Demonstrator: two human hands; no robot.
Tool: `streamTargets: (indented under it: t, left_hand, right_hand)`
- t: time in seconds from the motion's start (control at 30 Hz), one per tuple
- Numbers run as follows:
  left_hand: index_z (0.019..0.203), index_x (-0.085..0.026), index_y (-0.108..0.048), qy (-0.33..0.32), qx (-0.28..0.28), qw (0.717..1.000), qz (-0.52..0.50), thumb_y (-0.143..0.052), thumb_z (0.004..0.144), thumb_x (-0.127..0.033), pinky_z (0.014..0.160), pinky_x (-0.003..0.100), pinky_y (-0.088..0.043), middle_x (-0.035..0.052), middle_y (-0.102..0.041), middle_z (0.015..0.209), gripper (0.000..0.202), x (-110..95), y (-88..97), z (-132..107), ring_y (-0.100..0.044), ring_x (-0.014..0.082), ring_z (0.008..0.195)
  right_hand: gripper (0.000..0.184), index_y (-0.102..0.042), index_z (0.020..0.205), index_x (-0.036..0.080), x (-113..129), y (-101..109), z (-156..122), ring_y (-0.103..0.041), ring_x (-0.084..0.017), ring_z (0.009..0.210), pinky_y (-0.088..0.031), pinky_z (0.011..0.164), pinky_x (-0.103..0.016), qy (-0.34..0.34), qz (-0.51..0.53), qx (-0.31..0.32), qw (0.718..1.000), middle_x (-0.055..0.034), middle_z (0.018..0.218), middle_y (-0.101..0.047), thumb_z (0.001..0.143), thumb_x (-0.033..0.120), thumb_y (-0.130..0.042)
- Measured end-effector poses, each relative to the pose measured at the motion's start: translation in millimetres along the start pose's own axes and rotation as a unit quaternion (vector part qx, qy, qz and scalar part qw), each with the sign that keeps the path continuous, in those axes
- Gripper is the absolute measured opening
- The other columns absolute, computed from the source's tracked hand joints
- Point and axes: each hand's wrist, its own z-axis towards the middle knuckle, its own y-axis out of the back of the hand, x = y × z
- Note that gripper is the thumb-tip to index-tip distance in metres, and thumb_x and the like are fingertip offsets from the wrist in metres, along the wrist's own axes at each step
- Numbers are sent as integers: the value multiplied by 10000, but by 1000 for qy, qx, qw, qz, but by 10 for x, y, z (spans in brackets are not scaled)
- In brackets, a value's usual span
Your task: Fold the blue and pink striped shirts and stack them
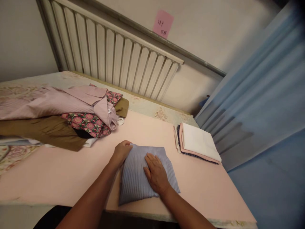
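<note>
A folded blue-grey pleated garment [137, 178] lies flat near the front edge of the pink-topped table [205, 190]. At its far left corner, my left hand [122, 151] pinches the fabric between thumb and fingers. My right hand [156, 171] rests palm down on the garment's right half, fingers stretched out and pointing away from me. What kind of garment it is cannot be made out from the folded shape.
Loose clothes, with a pale pink ribbed garment [78, 97] on top, are heaped at the left. A neat stack of folded cloths [200, 140] sits at the right. Behind the table stands a radiator [114, 54]; a blue curtain [257, 89] hangs along the right side.
</note>
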Motion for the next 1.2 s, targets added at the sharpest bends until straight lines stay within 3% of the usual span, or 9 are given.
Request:
streamTargets:
  t: [0.27,0.8,0.97,1.07,1.13,1.2]
  left_hand:
    - [758,-202,-636,-2,-39,997,73,-545,714,-306,543,226,-339,-37,-585,612,145,5,7,27,-516,128,596]
    - [767,-206,-635,-24,-52,990,129,-511,745,-317,535,215,-371,-29,-613,637,168,15,-4,21,-559,127,613]
    - [826,-194,-641,-54,-68,982,170,-470,780,-274,659,268,-455,17,-653,715,194,-49,26,-62,-608,173,713]
    - [1008,-150,-631,-142,-109,960,216,-419,810,-202,928,368,-439,106,-671,1012,295,-81,15,-247,-588,235,1023]
    - [1106,-108,-607,-269,-150,914,265,-389,837,-185,1043,420,-377,152,-631,1159,355,-54,-80,-414,-516,262,1174]
    - [1155,-87,-590,-345,-166,879,285,-352,866,-176,1072,440,-368,169,-616,1210,385,15,-266,-578,-504,260,1214]
  right_hand:
    - [483,-415,1414,197,1,7,-4,-369,-231,1362,-282,1139,-509,1,-5,-1,1000,-90,1440,-459,937,243,-467]
    - [464,-426,1402,173,3,6,-5,-347,-225,1374,-271,1146,-502,-2,-11,11,1000,-92,1450,-445,944,243,-453]
    - [467,-430,1400,175,3,2,-7,-355,-227,1370,-279,1142,-502,1,-15,8,1000,-95,1445,-452,939,244,-460]
    - [472,-431,1400,178,16,8,-1,-352,-223,1372,-278,1143,-496,1,-17,4,1000,-96,1440,-458,934,240,-471]
    - [473,-434,1398,177,26,10,6,-353,-224,1371,-276,1142,-497,0,-17,0,1000,-100,1435,-463,931,240,-476]
    - [473,-437,1396,177,31,5,11,-356,-227,1368,-270,1143,-498,-4,-17,-2,1000,-99,1429,-471,929,240,-478]
